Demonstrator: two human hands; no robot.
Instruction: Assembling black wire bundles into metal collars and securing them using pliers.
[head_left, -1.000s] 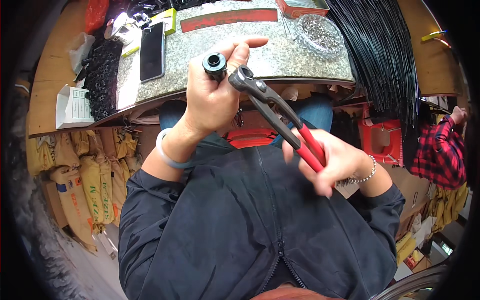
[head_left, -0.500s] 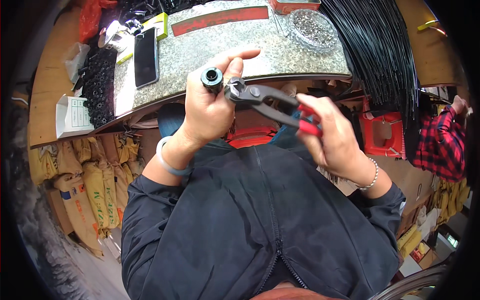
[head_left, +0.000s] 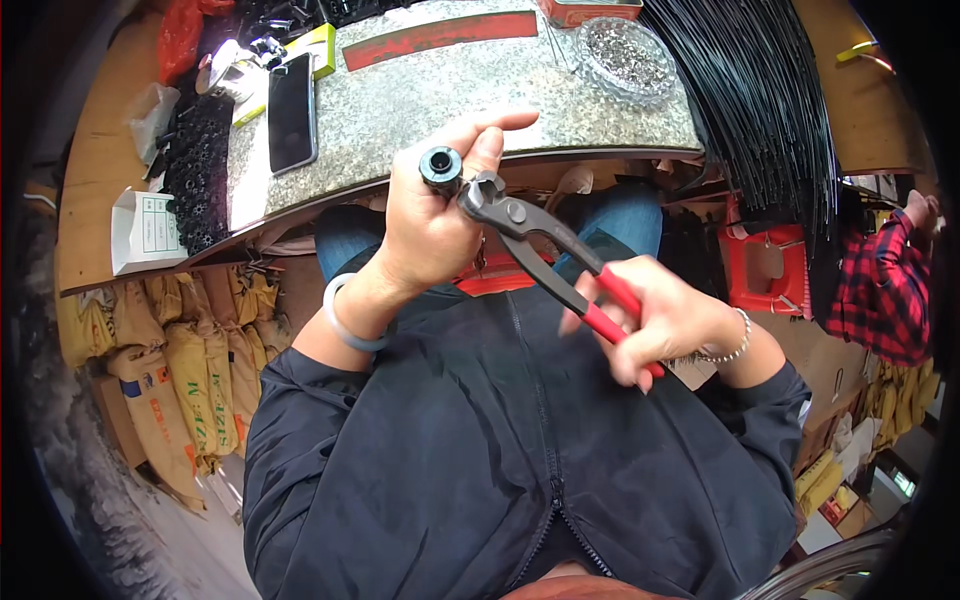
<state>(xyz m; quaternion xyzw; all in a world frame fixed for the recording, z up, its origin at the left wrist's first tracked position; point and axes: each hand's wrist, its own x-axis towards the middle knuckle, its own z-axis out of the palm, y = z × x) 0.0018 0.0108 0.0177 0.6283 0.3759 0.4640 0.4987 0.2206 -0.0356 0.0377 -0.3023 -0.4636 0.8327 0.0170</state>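
Head view: left hand [head_left: 425, 238] clasps a hollow black tube [head_left: 441, 179], right hand [head_left: 672, 308] holds end-cutting pincers [head_left: 516, 212] — likely stiff, weighty, best gripped by red sleeves [head_left: 605, 324].

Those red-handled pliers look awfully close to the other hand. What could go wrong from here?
Two or three things, perhaps:
1. The head of the pliers sits right beside the bare left hand, so a slip might nip or scrape skin.
2. The black tubular piece appears held by that hand alone, so a hard knock could twist it loose.
3. The red handles stand apart in the bare right hand; closing them might pinch it.
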